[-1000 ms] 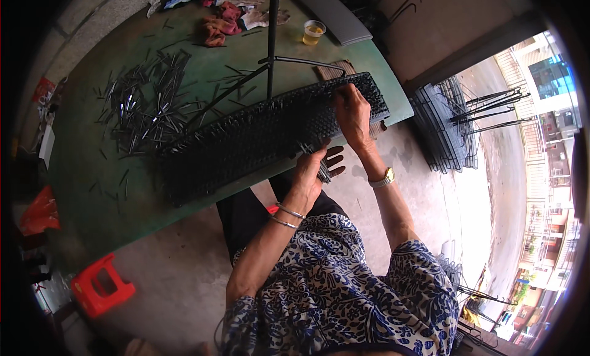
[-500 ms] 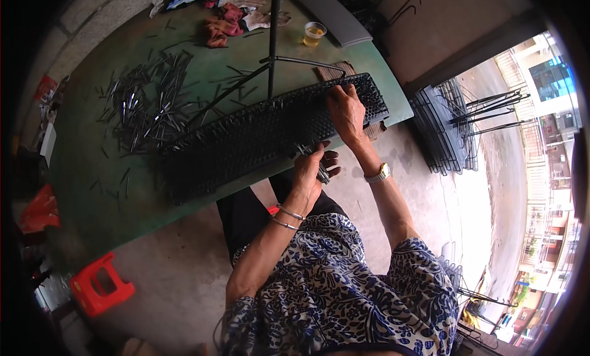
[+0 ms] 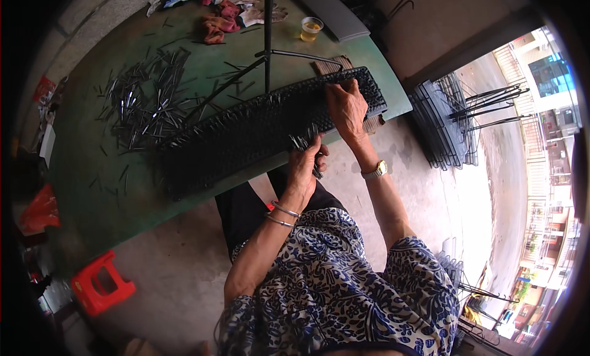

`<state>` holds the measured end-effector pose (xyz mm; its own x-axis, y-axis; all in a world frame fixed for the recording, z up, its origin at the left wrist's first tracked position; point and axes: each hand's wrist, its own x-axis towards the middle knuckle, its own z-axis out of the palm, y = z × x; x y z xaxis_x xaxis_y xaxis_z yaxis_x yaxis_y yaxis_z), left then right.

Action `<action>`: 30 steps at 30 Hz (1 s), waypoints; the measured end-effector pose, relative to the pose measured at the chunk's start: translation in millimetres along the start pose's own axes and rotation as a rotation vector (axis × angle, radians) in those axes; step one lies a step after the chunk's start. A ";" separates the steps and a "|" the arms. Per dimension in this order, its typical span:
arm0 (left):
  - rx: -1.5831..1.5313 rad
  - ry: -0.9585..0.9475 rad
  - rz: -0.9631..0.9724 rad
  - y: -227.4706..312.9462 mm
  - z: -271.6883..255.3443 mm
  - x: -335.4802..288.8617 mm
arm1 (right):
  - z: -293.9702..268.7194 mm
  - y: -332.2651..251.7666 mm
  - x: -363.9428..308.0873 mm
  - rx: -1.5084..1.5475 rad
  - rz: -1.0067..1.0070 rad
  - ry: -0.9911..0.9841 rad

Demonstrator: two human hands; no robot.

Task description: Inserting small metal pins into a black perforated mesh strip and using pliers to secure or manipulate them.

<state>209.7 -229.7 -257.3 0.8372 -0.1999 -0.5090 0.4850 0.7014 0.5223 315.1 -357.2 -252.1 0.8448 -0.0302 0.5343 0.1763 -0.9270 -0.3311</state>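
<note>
Holding a bundle of thin dark sticks [image 3: 303, 141], the left hand [image 3: 304, 164] is near the front edge of a long black block [image 3: 246, 135]. Its grip is clamped on these sticks, and their ends spread out above the thumb. The right hand [image 3: 348, 110] is over the right part of the same block, with its fingers bent downward to the surface; I cannot tell whether this grip has a stick between the fingertips, because the back of the hand hides it.

The block lies slantwise along the near edge of the green counter [image 3: 92, 196], and its surface looks rough and dotted with many small points. Under its right end one piece of cardboard [image 3: 329, 66] comes out. Behind the block stands a dark metal rod [image 3: 268, 30] with thin legs, which spread toward both sides.

To the left, a loose pile of similar sticks [image 3: 144, 110] is scattered on the counter. At the far side are red cloth-like gloves [image 3: 221, 25] and a clear cup [image 3: 311, 28] with yellowish liquid. A red stool [image 3: 92, 288] is on the floor at left; wire racks [image 3: 439, 129] stand at right.
</note>
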 end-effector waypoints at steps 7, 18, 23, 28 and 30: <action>0.031 -0.035 0.011 2.2 2.6 -4.4 | -8.4 4.2 -5.5 -0.144 -0.095 -0.062; 0.100 -0.063 0.036 -1.9 7.6 -8.2 | -65.2 1.4 -37.5 0.736 0.207 -0.618; 0.069 -0.047 -0.071 -2.3 -1.7 4.1 | -53.9 12.9 -22.8 0.473 0.314 -0.219; -0.031 0.042 -0.107 -12.2 -3.9 8.7 | -24.6 20.8 -3.4 0.360 0.013 0.131; -0.058 0.057 -0.094 -11.7 2.4 4.5 | -12.0 29.5 -4.3 0.343 0.033 0.103</action>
<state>208.4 -240.5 -264.1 0.7722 -0.2291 -0.5926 0.5440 0.7203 0.4304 310.6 -388.9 -254.8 0.8008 -0.1114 0.5885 0.3240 -0.7458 -0.5821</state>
